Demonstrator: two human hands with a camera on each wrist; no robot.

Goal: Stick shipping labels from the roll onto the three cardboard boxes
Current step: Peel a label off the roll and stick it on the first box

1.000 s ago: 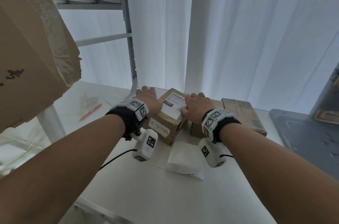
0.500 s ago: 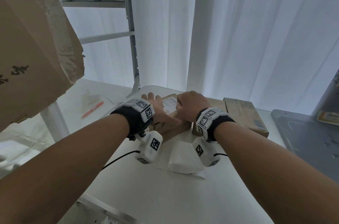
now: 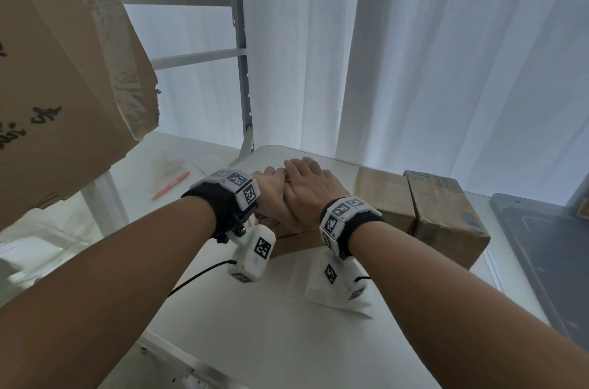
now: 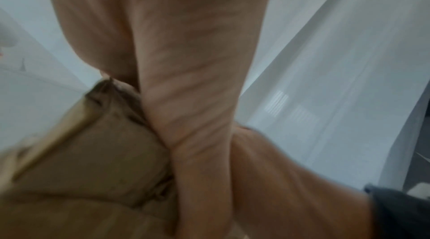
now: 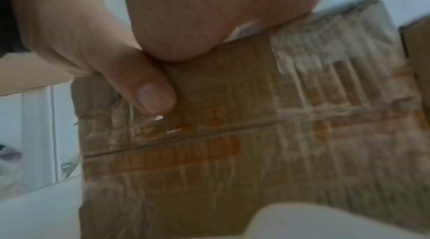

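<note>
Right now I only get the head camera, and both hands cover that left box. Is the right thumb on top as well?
Observer: No. In the right wrist view the right hand presses on top, but its thumb points down over the side of the box that faces the person.
Operator: Is anything printed on that side?
Observer: Yes, orange print on either side of a seam, too blurred to read.
Operator: Can you see the label?
Observer: Only a white sliver under the palm at the top edge, probably the label.
</note>
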